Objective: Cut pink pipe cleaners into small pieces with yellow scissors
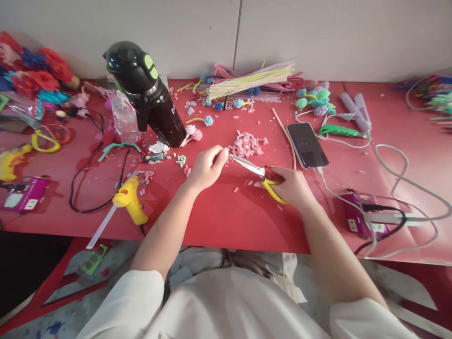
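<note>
My right hand has its fingers in the handles of a pair of scissors, with yellow and red-orange grips. The blades point left, their tips close to the fingertips of my left hand. Thumb and forefinger of that hand are pinched together; whatever they hold is too small to make out. Just beyond the blades lies a heap of short pink cut pieces. A few loose pink bits are scattered under the scissors. One long pale pink stick rests beside the phone, to the right of the heap.
A black bottle stands left of the heap, and a yellow glue gun lies at the near left. The phone is cabled towards a purple power box. A bundle of yellow sticks lies along the wall.
</note>
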The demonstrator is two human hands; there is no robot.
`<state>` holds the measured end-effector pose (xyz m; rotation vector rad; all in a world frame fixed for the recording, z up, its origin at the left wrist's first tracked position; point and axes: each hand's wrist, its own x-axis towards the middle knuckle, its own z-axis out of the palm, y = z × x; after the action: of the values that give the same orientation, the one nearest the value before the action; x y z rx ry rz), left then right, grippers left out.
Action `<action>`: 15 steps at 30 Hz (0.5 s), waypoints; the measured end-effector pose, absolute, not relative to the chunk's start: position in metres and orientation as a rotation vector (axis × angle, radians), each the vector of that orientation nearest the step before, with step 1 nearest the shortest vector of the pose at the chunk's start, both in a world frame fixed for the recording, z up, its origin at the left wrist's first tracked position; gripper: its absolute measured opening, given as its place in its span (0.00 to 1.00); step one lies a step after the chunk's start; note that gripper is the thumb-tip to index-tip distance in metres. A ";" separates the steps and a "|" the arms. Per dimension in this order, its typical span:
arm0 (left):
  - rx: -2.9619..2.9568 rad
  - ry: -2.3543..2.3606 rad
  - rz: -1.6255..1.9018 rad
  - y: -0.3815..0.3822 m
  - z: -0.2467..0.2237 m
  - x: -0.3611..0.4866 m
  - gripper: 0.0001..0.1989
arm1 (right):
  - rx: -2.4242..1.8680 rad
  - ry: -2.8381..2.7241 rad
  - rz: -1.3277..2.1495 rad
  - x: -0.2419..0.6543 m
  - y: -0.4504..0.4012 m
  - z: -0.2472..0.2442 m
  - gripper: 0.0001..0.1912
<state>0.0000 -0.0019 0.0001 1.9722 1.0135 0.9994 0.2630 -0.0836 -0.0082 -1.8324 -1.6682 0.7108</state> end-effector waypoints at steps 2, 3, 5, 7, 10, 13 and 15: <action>1.974 1.011 1.000 -0.002 0.001 0.000 0.26 | -1.820 -1.672 0.700 0.264 -0.083 -0.010 0.38; 1.977 1.012 0.999 -0.002 0.001 0.000 0.27 | -1.815 -1.675 0.695 0.264 -0.083 -0.010 0.38; 1.982 1.015 0.999 -0.002 0.001 0.000 0.27 | -1.813 -1.681 0.687 0.264 -0.082 -0.010 0.38; 1.982 1.017 1.004 -0.002 0.001 0.000 0.28 | -1.826 -1.681 0.680 0.264 -0.082 -0.009 0.39; 1.982 1.035 1.020 -0.001 -0.001 0.000 0.30 | -1.832 -1.679 0.672 0.263 -0.084 -0.005 0.39; 1.978 1.060 1.042 -0.001 -0.003 0.001 0.32 | -1.823 -1.687 0.669 0.262 -0.085 -0.004 0.40; 1.975 1.067 1.051 -0.001 -0.003 0.002 0.32 | -1.823 -1.693 0.673 0.262 -0.085 -0.004 0.41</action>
<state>0.0016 -0.0006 -0.0034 1.9752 1.0671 1.0512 0.2618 -0.0850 -0.0039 -1.8230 -1.6931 0.6725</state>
